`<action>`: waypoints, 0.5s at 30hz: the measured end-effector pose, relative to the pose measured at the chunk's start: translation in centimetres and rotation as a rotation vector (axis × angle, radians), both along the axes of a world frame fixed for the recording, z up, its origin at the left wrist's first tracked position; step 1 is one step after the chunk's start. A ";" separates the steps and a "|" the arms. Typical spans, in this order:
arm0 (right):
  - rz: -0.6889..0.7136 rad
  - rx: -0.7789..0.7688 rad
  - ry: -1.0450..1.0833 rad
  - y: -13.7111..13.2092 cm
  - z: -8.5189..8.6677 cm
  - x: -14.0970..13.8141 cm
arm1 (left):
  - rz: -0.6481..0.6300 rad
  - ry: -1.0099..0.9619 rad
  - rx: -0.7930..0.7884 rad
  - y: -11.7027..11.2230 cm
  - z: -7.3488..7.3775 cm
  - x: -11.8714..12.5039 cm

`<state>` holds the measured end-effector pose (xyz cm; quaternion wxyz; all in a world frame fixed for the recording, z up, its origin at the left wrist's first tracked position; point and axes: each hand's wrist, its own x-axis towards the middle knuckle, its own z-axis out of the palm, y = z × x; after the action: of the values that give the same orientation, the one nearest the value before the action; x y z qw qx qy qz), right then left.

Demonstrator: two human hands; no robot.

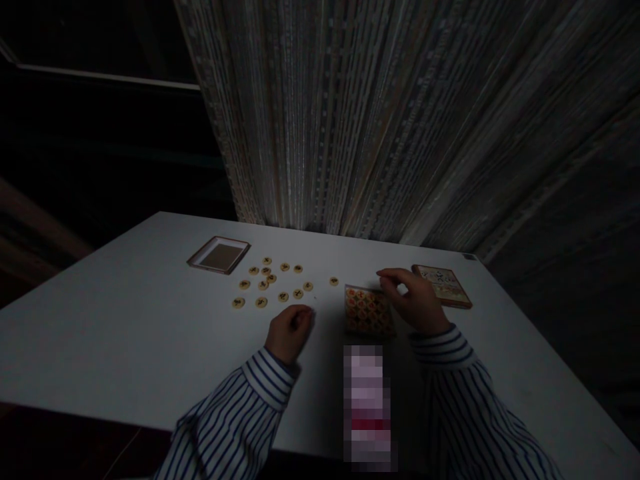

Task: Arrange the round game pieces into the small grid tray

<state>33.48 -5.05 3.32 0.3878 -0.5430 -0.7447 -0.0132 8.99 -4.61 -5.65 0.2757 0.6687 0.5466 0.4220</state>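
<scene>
My left hand (289, 332) rests on the white table (125, 333) with its fingers curled in; what they hold, if anything, is hidden. It lies just below several round wooden tokens (273, 283) with dark marks, scattered on the table. My right hand (413, 297) has its fingers bent in a pinch at the upper right corner of a patterned orange board (367, 310), touching its edge. Both arms wear striped sleeves.
An empty shallow box tray (219, 255) lies at the back left of the tokens. A patterned box lid (444, 285) lies right of my right hand. A striped curtain (400, 120) hangs behind the table. The room is dark.
</scene>
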 end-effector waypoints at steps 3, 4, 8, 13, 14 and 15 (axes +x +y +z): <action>0.031 0.068 -0.015 0.8 1.7 -1.0 | -0.001 -0.001 -0.001 0.0 0.1 0.0; 0.040 0.091 -0.013 1.1 2.1 -1.3 | -0.003 -0.004 0.000 0.0 0.1 0.0; 0.077 0.152 -0.017 2.1 3.5 -2.5 | -0.001 -0.022 -0.015 0.1 0.2 0.1; 0.114 0.109 -0.058 3.3 4.0 -3.7 | 0.016 -0.048 -0.064 0.0 0.5 0.2; 0.123 0.095 -0.069 3.5 4.0 -3.8 | 0.019 -0.055 -0.070 0.0 0.5 0.2; 0.131 0.088 -0.078 3.8 3.8 -4.0 | 0.022 -0.063 -0.075 0.0 0.5 0.3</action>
<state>29.51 -1.30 7.16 0.3822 -0.4747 -0.7917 -0.0418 9.25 -4.59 -5.19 0.3130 0.6383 0.5602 0.4252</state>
